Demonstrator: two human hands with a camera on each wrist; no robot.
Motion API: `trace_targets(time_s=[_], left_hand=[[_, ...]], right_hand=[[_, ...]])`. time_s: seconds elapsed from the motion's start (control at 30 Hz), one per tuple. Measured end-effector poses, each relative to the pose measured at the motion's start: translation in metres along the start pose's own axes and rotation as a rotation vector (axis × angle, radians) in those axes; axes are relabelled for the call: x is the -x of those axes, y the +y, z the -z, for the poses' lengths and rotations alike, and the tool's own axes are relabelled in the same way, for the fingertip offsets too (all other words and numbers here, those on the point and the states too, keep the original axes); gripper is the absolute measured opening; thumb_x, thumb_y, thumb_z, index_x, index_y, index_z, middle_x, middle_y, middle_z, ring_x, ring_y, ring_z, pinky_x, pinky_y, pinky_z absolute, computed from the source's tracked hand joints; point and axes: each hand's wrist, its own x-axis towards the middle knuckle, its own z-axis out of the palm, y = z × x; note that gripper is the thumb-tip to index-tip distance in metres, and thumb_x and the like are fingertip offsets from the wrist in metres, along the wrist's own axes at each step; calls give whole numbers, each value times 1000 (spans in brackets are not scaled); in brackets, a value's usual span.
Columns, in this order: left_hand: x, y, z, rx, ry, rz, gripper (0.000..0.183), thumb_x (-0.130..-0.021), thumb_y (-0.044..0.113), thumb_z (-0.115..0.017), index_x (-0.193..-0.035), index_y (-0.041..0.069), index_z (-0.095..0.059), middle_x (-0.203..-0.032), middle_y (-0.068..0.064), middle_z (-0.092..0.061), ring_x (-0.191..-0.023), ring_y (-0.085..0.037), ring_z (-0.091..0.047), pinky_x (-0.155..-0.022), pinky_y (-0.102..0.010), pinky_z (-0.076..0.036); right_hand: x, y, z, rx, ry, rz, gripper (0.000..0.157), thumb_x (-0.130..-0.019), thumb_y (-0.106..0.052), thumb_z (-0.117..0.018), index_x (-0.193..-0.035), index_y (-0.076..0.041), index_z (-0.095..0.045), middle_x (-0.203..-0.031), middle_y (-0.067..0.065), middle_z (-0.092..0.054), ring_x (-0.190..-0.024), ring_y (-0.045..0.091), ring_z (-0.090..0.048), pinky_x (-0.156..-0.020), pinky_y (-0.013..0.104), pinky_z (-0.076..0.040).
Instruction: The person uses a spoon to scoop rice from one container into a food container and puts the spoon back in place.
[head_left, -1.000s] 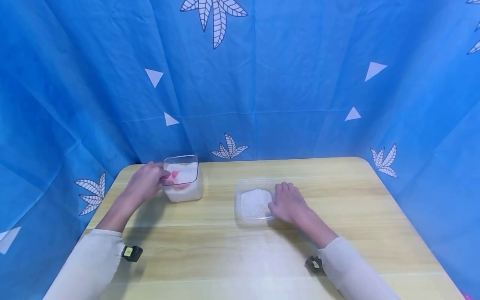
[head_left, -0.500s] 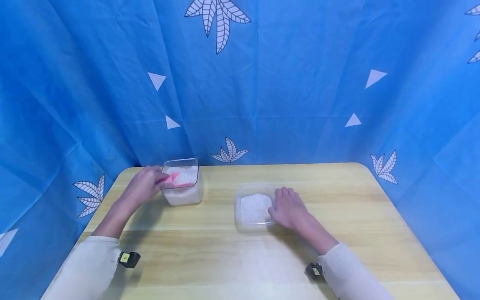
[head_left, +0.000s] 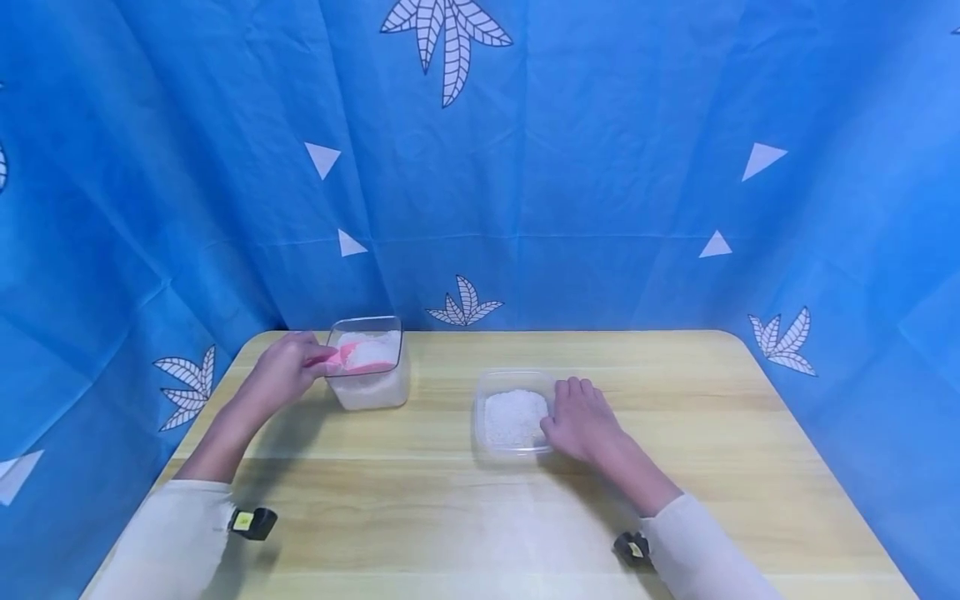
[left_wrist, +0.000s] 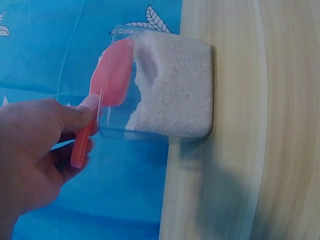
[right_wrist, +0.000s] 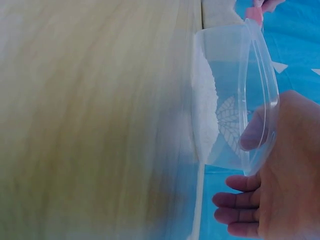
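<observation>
My left hand [head_left: 281,375] pinches the handle of a pink scoop [left_wrist: 115,72] between thumb and fingers. White grains that look like rice lie heaped in the scoop, which sits just inside the mouth of a clear square canister [head_left: 375,392]. Below it, the rice [left_wrist: 180,85] in the canister has a hollowed, uneven surface. To the right, my right hand [head_left: 583,421] holds the rim of a low clear plastic container [right_wrist: 227,55], thumb inside and fingers outside. A shallow layer of rice [head_left: 516,418] covers that container's bottom.
Both vessels stand on a light wooden table [head_left: 442,508], the canister near its back left corner. A blue patterned curtain [head_left: 600,167] hangs behind the table and along both sides. Bare tabletop separates the two vessels.
The scoop has risen out of the rice and levelled, now showing a heap of grains in it. The right hand stays on the low container. The head view has shifted slightly.
</observation>
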Motion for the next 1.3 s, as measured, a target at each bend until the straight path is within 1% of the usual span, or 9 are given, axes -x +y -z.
trace_targets(time_s=[0.1, 0.23, 0.4, 0.6, 0.8, 0.87, 1.03, 1.17, 1.3], left_hand=[[1, 0, 1, 43, -10, 35, 34, -83, 9, -77, -116, 2, -71, -82, -8, -62, -78, -23, -51, -66, -30, -41], [3, -1, 1, 90, -11, 56, 34, -83, 8, -76, -117, 3, -71, -84, -9, -63, -77, -22, -52, -63, -28, -43], [8, -6, -1, 128, 16, 65, 34, -85, 8, -75, -117, 3, -71, -83, -8, -62, -75, -22, -51, -60, -26, -43], [15, -13, -5, 194, 50, 99, 32, -86, 10, -74, -116, 1, -71, -82, -9, -63, -71, -21, -51, -56, -23, -42], [20, -16, -7, 263, 32, 175, 33, -89, 14, -71, -120, 3, -69, -86, -9, -62, -74, -22, -51, -55, -23, -43], [21, -17, -8, 271, 29, 187, 33, -89, 14, -71, -121, 3, -69, -88, -9, -63, -75, -22, -51, -56, -23, -44], [22, -17, -11, 267, 64, 158, 32, -88, 13, -73, -118, 2, -70, -87, -8, -63, -76, -22, -52, -56, -23, -44], [23, -15, -11, 270, 98, 135, 31, -88, 14, -73, -116, 3, -71, -84, -6, -62, -75, -21, -51, -56, -22, -43], [23, -10, -10, 282, 107, 130, 30, -88, 14, -72, -117, 3, -71, -83, -6, -61, -75, -21, -50, -55, -23, -42]], right_hand=[[1, 0, 1, -11, 3, 2, 39, -91, -36, -48, -108, -1, -48, -94, 9, -44, -91, 26, -41, -80, 38, -37], [3, -1, 1, -26, 6, 0, 37, -90, -35, -49, -105, -2, -48, -93, 9, -43, -90, 26, -40, -80, 39, -37], [2, 0, -1, -27, 17, -1, 39, -91, -35, -50, -108, -1, -49, -95, 10, -45, -92, 27, -42, -83, 41, -39], [3, -1, 0, -27, 32, 3, 43, -91, -35, -51, -112, 1, -49, -98, 11, -47, -95, 28, -44, -85, 42, -40], [3, -1, -2, -18, 46, -1, 43, -90, -35, -50, -112, 2, -50, -99, 12, -48, -96, 28, -45, -85, 42, -41], [3, -2, -2, -15, 47, -3, 44, -90, -35, -50, -113, 2, -50, -99, 12, -49, -96, 28, -45, -85, 42, -41], [5, -2, -2, -13, 51, -3, 45, -90, -35, -50, -115, 3, -50, -100, 13, -49, -96, 29, -46, -85, 43, -41], [6, -3, -1, -17, 59, 1, 39, -90, -34, -51, -109, 1, -50, -96, 11, -48, -92, 27, -44, -81, 40, -40], [7, -4, -1, -19, 66, 5, 34, -90, -33, -52, -103, -1, -49, -92, 10, -46, -88, 26, -42, -77, 37, -37]])
